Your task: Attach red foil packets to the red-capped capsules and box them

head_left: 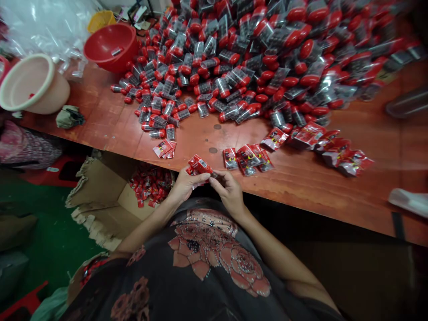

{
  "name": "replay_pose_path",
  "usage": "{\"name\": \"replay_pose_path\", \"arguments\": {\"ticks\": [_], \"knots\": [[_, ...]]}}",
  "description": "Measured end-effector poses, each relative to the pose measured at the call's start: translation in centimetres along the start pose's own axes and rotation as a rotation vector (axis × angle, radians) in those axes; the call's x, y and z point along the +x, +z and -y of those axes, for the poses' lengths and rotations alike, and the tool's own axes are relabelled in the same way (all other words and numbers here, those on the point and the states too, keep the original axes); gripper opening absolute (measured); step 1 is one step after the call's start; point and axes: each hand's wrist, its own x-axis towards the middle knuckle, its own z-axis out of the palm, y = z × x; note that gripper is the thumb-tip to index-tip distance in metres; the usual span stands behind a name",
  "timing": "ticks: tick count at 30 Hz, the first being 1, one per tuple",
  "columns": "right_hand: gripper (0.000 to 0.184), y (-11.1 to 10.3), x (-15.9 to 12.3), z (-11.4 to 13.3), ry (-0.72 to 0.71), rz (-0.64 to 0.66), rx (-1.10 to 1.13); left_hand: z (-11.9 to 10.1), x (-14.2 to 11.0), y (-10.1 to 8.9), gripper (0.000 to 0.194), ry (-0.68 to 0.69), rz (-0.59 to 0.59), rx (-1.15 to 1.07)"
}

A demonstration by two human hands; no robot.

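Note:
Just off the table's front edge, my left hand (185, 183) grips a small red printed packet (200, 164) between thumb and fingers. My right hand (230, 191) is pinched closed at the packet's right end, where something small and dark shows; the fingertips partly hide it. To the left on the table lie flat red printed packets (163, 149). Right of my hands rest several filled red packets (249, 156), with a bunch of more packets (337, 149) farther right. Behind them spreads a big heap of clear tubes with red caps (200, 67) and dark contents.
An open cardboard box (100, 189) with red packets (150, 185) inside stands below the table edge at left. On the wooden table (187, 140) are a red bowl (112, 49), a cream bucket (36, 84), a crumpled cloth (69, 117) and clear plastic bags (43, 26).

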Motion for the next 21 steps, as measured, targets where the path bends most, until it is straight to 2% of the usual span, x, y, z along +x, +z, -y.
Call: {"name": "replay_pose_path", "arguments": {"ticks": [4,6,7,9,11,15,18,21], "knots": [[0.021,-1.3,0.6,-1.1,-0.291,-0.022,-0.38,-0.2,1.0,0.1,0.043,0.028,-0.036,-0.08],[0.019,-1.8,0.7,-1.4,-0.387,0.0,-0.475,-0.3,1.4,0.2,0.042,0.047,-0.047,-0.099],[0.02,-1.9,0.8,-1.5,-0.391,0.005,-0.467,-0.4,1.5,0.3,0.041,0.046,-0.045,-0.095],[0.026,-1.8,0.9,-1.3,-0.315,-0.013,-0.352,-0.7,1.7,0.6,0.04,0.041,-0.035,-0.08],[0.032,-1.4,1.0,-1.0,-0.159,-0.049,-0.161,-0.8,1.7,0.9,0.04,0.052,-0.025,-0.079],[0.029,-0.8,1.7,-0.6,0.11,-0.086,0.187,-0.8,1.9,1.4,0.039,0.047,0.009,-0.065],[0.035,-0.8,2.2,-0.7,0.196,-0.103,0.292,-0.6,2.0,1.5,0.037,0.018,0.05,-0.051],[0.031,-1.1,2.4,-1.2,0.208,-0.094,0.265,-0.3,2.3,1.5,0.037,0.016,0.069,-0.047]]}}
